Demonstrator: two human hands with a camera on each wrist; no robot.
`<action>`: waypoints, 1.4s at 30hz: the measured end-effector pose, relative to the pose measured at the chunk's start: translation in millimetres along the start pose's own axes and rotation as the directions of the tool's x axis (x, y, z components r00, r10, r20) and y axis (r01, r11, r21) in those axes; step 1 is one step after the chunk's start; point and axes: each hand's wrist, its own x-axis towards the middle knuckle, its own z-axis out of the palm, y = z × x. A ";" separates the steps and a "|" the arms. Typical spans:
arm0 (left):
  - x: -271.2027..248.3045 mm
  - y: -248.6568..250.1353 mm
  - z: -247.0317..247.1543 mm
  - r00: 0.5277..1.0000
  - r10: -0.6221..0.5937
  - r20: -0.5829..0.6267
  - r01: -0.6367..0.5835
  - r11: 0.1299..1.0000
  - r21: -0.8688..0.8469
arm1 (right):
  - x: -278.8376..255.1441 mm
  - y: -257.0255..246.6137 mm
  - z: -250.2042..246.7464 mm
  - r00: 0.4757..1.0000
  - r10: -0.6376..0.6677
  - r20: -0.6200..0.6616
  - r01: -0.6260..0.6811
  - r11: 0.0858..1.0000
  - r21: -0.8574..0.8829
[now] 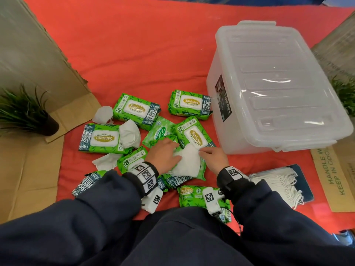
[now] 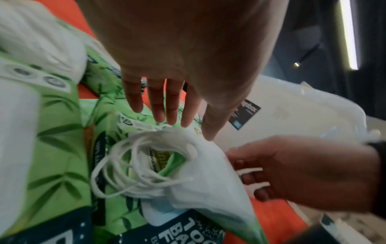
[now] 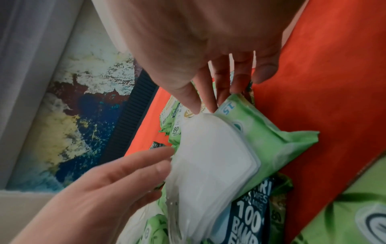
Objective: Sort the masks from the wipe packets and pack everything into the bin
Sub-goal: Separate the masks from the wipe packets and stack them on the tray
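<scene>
A white folded mask (image 1: 187, 162) lies on top of the green wipe packets (image 1: 136, 110) heaped on the red cloth. My left hand (image 1: 171, 150) rests on its left side with straight fingers (image 2: 171, 105). My right hand (image 1: 203, 151) pinches the mask's upper right edge between thumb and fingers (image 3: 208, 99). In the left wrist view the mask (image 2: 208, 181) shows its coiled ear loops (image 2: 125, 173). In the right wrist view the mask (image 3: 208, 156) lies over a small green packet (image 3: 271, 140). The clear bin (image 1: 278, 83) stands at the right with its lid on.
Loose masks lie at the heap's left (image 1: 103, 114), on a packet (image 1: 130, 135) and lower left (image 1: 105, 161). A stack of masks (image 1: 278, 181) sits on a dark pad at my right. Cardboard (image 1: 28, 160) and a potted plant (image 1: 25, 112) are at the left.
</scene>
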 end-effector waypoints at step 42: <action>2.8 11.6 14.8 0.998 0.044 -0.050 -0.043 0.999 0.029 | -15.0 7.5 7.8 0.999 -0.042 -0.018 0.042 0.999 0.019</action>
